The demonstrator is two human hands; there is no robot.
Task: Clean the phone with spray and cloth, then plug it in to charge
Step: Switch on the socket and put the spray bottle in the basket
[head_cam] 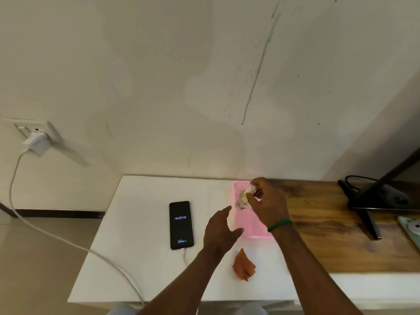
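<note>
A black phone (181,224) lies face up on the white table (141,269), its screen lit with a logo. A white cable (68,241) runs from its bottom end to a white charger (36,142) in the wall socket. My right hand (267,204) grips a small pale spray bottle (243,198) above a pink tray (252,226). My left hand (219,230) hovers with fingers relaxed just left of the tray, holding nothing. An orange cloth (244,266) lies crumpled on the table in front of the tray.
A wooden surface (329,235) adjoins the table on the right, bearing a black monitor stand (372,201) with cables. A pale green object (412,228) sits at the far right edge. The wall socket plate (29,128) is at left, above the floor.
</note>
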